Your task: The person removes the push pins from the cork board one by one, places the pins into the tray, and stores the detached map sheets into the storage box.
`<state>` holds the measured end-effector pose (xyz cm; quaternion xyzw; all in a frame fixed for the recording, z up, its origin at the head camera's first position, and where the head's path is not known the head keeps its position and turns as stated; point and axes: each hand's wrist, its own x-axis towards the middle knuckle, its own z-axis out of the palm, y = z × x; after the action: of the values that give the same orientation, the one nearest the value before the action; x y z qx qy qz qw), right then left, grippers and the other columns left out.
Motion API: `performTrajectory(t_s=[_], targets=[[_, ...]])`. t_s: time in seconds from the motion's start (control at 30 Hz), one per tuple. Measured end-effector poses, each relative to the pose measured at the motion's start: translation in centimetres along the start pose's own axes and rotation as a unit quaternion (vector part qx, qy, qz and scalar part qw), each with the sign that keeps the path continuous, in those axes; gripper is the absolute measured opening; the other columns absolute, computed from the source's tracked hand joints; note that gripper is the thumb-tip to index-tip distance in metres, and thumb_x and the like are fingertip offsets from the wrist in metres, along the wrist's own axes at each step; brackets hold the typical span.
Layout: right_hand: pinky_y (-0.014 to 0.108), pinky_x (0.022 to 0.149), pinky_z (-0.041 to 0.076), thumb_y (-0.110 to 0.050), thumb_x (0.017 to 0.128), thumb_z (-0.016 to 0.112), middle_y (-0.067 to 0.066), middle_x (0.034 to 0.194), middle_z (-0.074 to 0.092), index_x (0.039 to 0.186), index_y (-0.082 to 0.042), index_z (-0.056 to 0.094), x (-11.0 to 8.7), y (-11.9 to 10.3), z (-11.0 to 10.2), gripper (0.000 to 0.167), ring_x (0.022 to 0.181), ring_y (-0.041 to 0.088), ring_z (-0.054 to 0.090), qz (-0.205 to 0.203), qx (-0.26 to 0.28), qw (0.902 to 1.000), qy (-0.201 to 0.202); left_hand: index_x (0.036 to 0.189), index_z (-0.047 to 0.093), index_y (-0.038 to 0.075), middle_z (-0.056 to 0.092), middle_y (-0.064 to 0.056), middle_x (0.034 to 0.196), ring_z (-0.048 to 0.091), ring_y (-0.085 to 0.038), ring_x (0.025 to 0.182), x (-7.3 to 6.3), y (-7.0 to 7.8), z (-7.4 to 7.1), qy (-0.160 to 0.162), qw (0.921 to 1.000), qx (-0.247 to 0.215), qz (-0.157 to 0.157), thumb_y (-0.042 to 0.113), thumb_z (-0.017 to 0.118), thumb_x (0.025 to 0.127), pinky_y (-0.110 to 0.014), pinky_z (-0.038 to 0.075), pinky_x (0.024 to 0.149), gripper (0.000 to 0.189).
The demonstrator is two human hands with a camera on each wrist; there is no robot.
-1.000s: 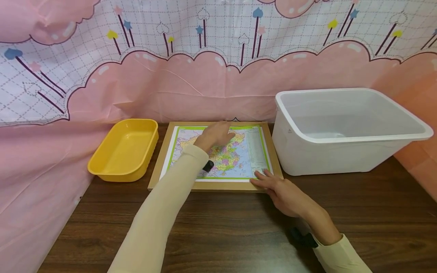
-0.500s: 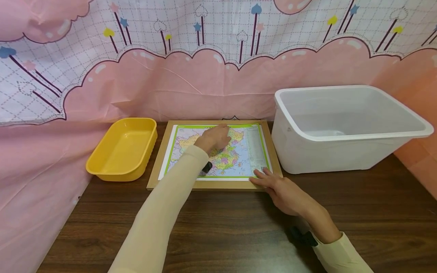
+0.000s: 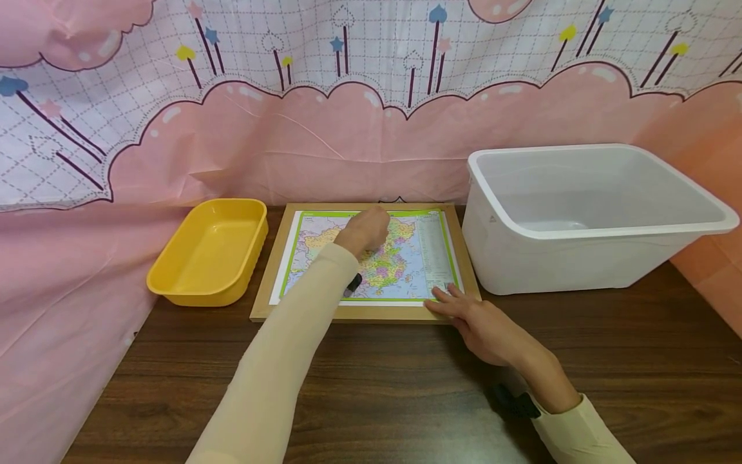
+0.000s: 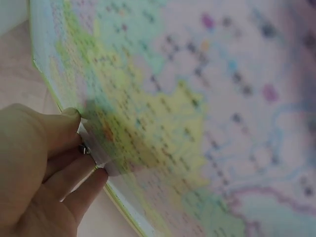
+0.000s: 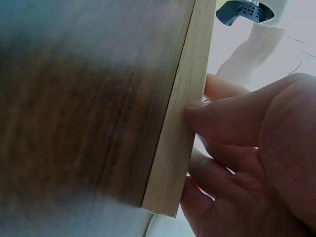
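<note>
Two hands: your right hand (image 3: 481, 328) grips the frame (image 3: 377, 314) by its edge; your left hand (image 3: 366, 229) hides part of the map (image 3: 387, 267), can't tell whether it pinches anything.

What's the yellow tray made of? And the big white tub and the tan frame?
Yellow tray: probably plastic; smooth, slightly shiny, with soft highlights.
White tub: likely plastic; smooth, with a rounded rim.
Tan frame: looks like wood, rather dull; fine grain lines show, though they could be printed.
</note>
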<state>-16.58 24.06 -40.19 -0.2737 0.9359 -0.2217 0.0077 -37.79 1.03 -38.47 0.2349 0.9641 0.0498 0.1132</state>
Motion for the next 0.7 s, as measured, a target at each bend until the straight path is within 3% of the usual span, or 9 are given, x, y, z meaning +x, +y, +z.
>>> performTrajectory(t_s=[0.13,0.2,0.27,0.43,0.7], targets=[[0.071,0.114,0.042,0.006,0.102,0.059,0.016,0.159,0.055,0.144,-0.013,0.068,0.0,-0.01,-0.01,0.047,0.149,0.047,0.048,-0.001,0.002,1.0,0.001,0.104,0.071,0.005,0.068,-0.013,0.115,0.057,-0.019,0.083,0.47,0.15,0.08,0.008,0.9999,-0.009,-0.006,0.009,0.05,0.111,-0.032,0.047,0.07,0.022],[0.07,0.114,0.043,0.006,0.102,0.06,0.016,0.158,0.055,0.144,-0.013,0.068,0.0,-0.02,-0.05,0.047,0.149,0.047,0.048,-0.001,0.002,1.0,0.003,0.1,0.069,0.005,0.063,-0.01,0.095,0.05,-0.018,0.074,0.66,0.3,0.07,0.016,0.9999,-0.006,-0.004,0.005,0.05,0.109,-0.031,0.045,0.066,0.022],[0.071,0.114,0.043,0.006,0.102,0.06,0.016,0.158,0.056,0.144,-0.013,0.068,-0.02,-0.02,-0.07,0.046,0.148,0.048,0.048,-0.002,0.001,1.0,0.006,0.097,0.068,0.005,0.059,-0.008,0.087,0.047,-0.016,0.072,0.78,0.49,-0.02,0.027,0.9996,0.007,0.001,0.001,0.05,0.108,-0.03,0.045,0.066,0.021],[0.07,0.115,0.042,0.006,0.102,0.06,0.017,0.158,0.056,0.144,-0.012,0.068,-0.05,-0.02,-0.05,0.046,0.148,0.048,0.048,0.0,0.002,1.0,0.007,0.097,0.068,0.006,0.061,-0.008,0.088,0.05,-0.016,0.074,0.81,0.71,-0.01,0.043,0.9988,0.024,-0.003,0.0,0.051,0.108,-0.03,0.047,0.068,0.021],[0.07,0.115,0.041,0.006,0.102,0.06,0.016,0.158,0.055,0.143,-0.013,0.068,-0.09,-0.14,-0.02,0.046,0.149,0.047,0.048,0.004,0.009,0.9999,0.004,0.097,0.069,0.005,0.065,-0.01,0.088,0.053,-0.016,0.075,0.63,0.64,0.11,0.055,0.9985,0.002,-0.004,0.0,0.053,0.108,-0.03,0.049,0.069,0.02]])
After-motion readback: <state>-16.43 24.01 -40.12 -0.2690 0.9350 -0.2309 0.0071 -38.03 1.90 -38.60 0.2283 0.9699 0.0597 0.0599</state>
